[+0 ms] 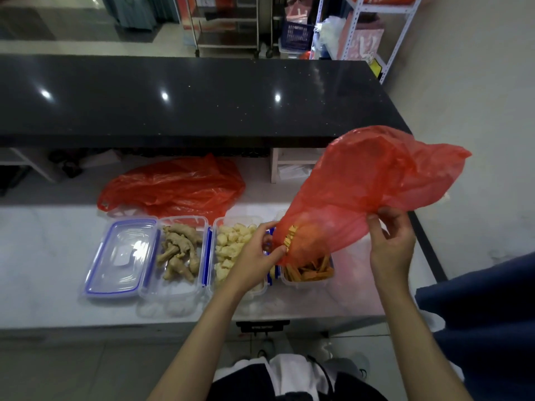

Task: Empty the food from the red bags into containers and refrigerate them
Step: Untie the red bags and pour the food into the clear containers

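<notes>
A red plastic bag (367,186) hangs tilted, mouth down, over the right clear container (309,273), where orange-brown sticks lie; more sticks show inside the bag's mouth. My left hand (257,253) pinches the bag's lower edge. My right hand (390,241) grips the bag's upper part. A middle container (231,250) holds pale yellow chunks. To its left, another container (179,253) holds ginger roots. A second red bag (173,186) lies crumpled behind the containers.
A clear lid with blue trim (121,256) lies left of the ginger container on the white marble counter (43,256). A raised black counter (188,96) runs behind. Dark blue cloth (486,314) sits at the right edge. Metal shelving (376,30) stands beyond.
</notes>
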### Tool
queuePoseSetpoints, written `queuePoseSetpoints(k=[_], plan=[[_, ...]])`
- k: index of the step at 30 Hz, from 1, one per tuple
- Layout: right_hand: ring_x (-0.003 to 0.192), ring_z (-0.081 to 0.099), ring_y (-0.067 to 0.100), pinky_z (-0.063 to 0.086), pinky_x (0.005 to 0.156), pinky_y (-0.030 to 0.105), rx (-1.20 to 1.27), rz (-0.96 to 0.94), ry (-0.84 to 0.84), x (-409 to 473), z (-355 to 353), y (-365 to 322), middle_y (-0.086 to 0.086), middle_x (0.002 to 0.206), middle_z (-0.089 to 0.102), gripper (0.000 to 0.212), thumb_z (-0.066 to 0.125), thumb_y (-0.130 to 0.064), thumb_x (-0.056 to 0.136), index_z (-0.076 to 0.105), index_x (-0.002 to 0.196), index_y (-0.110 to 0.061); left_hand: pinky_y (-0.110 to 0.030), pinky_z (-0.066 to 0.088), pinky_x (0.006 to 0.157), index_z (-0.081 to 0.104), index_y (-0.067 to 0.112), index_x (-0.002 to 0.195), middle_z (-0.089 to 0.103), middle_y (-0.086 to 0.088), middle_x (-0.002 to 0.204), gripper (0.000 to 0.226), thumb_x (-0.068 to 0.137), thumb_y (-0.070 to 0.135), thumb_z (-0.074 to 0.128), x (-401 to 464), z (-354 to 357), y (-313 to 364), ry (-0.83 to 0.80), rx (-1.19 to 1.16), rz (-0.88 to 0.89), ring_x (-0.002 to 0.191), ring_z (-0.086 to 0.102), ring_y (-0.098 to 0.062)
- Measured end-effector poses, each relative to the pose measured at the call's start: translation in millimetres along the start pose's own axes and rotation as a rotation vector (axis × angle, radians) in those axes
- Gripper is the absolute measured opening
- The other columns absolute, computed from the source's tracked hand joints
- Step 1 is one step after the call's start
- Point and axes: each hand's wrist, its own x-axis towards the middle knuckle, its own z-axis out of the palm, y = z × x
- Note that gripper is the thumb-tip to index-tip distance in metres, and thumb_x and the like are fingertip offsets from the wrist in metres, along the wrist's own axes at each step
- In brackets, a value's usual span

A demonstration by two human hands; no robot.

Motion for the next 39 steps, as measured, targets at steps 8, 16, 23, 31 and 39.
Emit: queuePoseSetpoints(k=[8, 16, 23, 31, 39], plan=[[0.101, 0.060, 0.011, 0.050, 0.094, 0.028, -0.289, -0.328, -0.168, 29, 31, -48, -0.008, 0.101, 0.063, 0.011, 0.071, -0.016, 0.093, 0.065, 0.099, -0.022, -0.037, 0.026, 0.121, -0.006, 0.057, 0.158, 0.009, 0.019, 0.171, 0.121, 0.079, 0.054, 0.086, 10, -5, 59, 0.047, 0.071, 0.212, 0.156, 0.019, -0.007], [0.106, 0.060, 0.000, 0.049, 0.095, 0.024, -0.254, -0.465, -0.455, 29, 79, -75, -0.012, 0.106, 0.067, 0.011, 0.070, -0.025, 0.095, 0.068, 0.106, -0.021, -0.021, 0.058, 0.091, 0.031, 0.036, 0.158, 0.061, 0.015, 0.137, 0.088, 0.088, 0.030, 0.084, 35, 6, 90, 0.252, -0.145, 0.227, 0.118, 0.063, 0.004], [0.135, 0.045, 0.017, 0.044, 0.112, 0.047, -0.330, -0.416, -0.068, 27, 47, -33, -0.002, 0.140, 0.055, 0.036, 0.067, -0.021, 0.098, 0.058, 0.133, -0.022, -0.039, 0.062, 0.094, 0.055, 0.026, 0.139, 0.071, -0.001, 0.126, 0.043, 0.100, 0.009, 0.063, 43, -18, 78, 0.381, -0.485, -0.008, 0.111, 0.073, -0.017], [0.129, 0.054, 0.016, 0.047, 0.111, 0.046, -0.077, 0.205, -0.321, 32, 39, 5, -0.003, 0.138, 0.057, 0.067, 0.062, -0.055, 0.095, 0.031, 0.153, -0.041, -0.037, 0.058, 0.072, 0.062, 0.017, 0.128, 0.073, -0.015, 0.095, 0.036, 0.096, -0.001, 0.060, 34, -32, 63, 0.227, -0.716, -0.139, 0.075, 0.071, -0.023], [0.094, 0.072, 0.021, 0.063, 0.083, 0.044, 0.092, 0.182, -0.203, 38, 55, -10, 0.009, 0.105, 0.072, 0.020, 0.059, -0.028, 0.103, 0.070, 0.118, -0.036, -0.031, 0.062, 0.087, 0.033, 0.043, 0.153, 0.056, 0.007, 0.138, 0.088, 0.088, 0.006, 0.080, 29, -40, 53, 0.258, -0.462, -0.005, 0.117, 0.067, -0.012]])
